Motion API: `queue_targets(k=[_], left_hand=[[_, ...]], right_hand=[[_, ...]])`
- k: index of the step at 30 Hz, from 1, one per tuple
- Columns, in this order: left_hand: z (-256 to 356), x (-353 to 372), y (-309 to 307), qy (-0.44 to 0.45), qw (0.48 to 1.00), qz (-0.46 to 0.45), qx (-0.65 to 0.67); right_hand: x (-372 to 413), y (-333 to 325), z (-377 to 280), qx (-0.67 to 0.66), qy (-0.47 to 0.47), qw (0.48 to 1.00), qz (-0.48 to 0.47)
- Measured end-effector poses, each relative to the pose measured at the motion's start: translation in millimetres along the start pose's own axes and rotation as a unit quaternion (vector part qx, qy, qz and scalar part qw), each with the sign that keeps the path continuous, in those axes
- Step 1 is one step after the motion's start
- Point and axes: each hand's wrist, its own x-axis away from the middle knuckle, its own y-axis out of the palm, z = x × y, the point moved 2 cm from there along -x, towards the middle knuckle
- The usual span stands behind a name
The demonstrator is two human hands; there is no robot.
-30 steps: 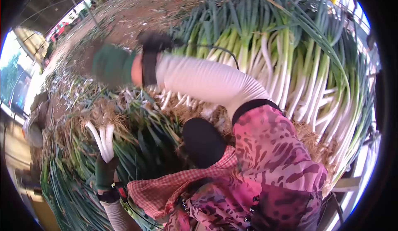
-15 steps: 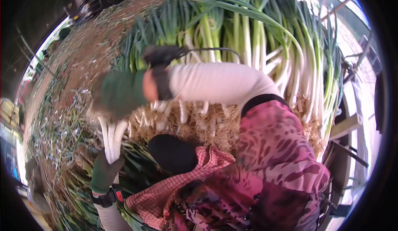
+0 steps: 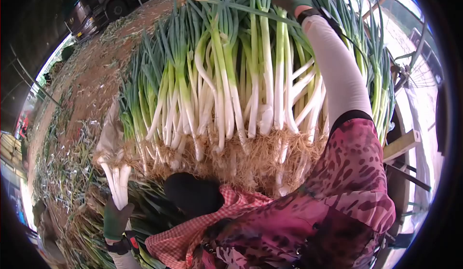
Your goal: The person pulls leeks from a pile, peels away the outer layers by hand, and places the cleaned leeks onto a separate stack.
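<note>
My left hand is clenched round a few scallion stalks, whose white shanks rise above the fist. I judge them light, stiff and easily bruised, best held on the white. My right hand rests on the stacked pile's greens; I cannot tell whether it grips.

bare brown dirt ground carries scattered green leaf trimmings along its left edge and a dark truck at its far end; a stack of white-stemmed green-topped leeks stands at its right.
</note>
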Motion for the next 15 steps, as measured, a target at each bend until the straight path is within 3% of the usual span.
queue_targets(k=[3, 5, 6, 9, 10, 11, 12, 13, 15], left_hand=[[-5.2, -5.8, -5.0, 0.020, 0.999, 0.029, -0.005], [4.3, -6.9, -11.3, -0.007, 0.999, 0.029, -0.022], [10.3, -7.6, -13.5, -0.006, 0.999, 0.036, -0.021], [9.1, -17.5, -13.0, 0.017, 0.994, 0.055, -0.094], [10.9, -20.0, -10.7, 0.043, 0.989, 0.060, -0.132], [13.7, -24.3, -6.9, 0.072, 0.981, 0.064, -0.168], [17.0, -30.5, -0.4, 0.104, 0.969, 0.062, -0.217], [20.4, -36.9, 6.9, 0.139, 0.953, 0.063, -0.263], [28.2, -45.1, 17.5, 0.198, 0.911, 0.077, -0.354]], right_hand=[[-56.1, 34.6, 108.0, 0.038, 0.046, 0.988, 0.141], [-15.8, -12.5, 91.7, -0.030, 0.172, 0.979, 0.108], [-32.1, 4.9, 117.3, -0.016, 0.228, 0.970, 0.082], [-40.5, 72.5, 161.5, 0.059, 0.085, 0.985, 0.135], [-31.4, 56.7, 121.3, -0.004, 0.123, 0.992, -0.020], [9.7, 6.3, 54.3, 0.020, 0.211, 0.977, 0.035], [-3.0, 32.2, 41.7, 0.126, 0.141, 0.968, 0.166], [-16.5, 41.8, 22.0, 0.107, -0.052, 0.938, 0.326], [46.6, -2.9, -87.6, -0.199, -0.244, 0.932, 0.180]])
